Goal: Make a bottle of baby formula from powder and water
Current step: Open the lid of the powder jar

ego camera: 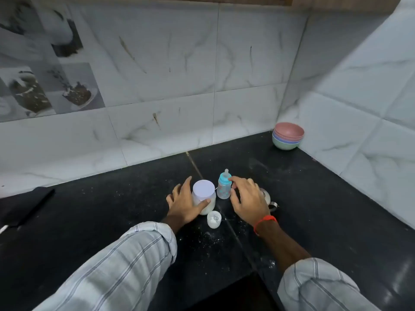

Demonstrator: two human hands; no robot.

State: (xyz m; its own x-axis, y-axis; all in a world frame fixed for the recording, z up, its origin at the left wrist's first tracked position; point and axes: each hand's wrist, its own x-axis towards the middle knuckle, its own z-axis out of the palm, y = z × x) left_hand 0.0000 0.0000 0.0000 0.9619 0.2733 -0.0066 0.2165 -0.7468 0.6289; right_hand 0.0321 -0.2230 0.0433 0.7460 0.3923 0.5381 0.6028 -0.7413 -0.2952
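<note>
Where the black tabletop [314,198] meets the tiled corner, a small clear baby bottle [224,189] with a blue collar and pale teat stands upright, just right of a white-lidded jar [204,196] of powder. The left hand [184,203] wraps the jar, thumb across its front. The right hand [248,199] touches the bottle's collar, fingers loosely spread. A small white cup [214,219] stands in front; stacked bowls [288,135] sit in the corner.
</note>
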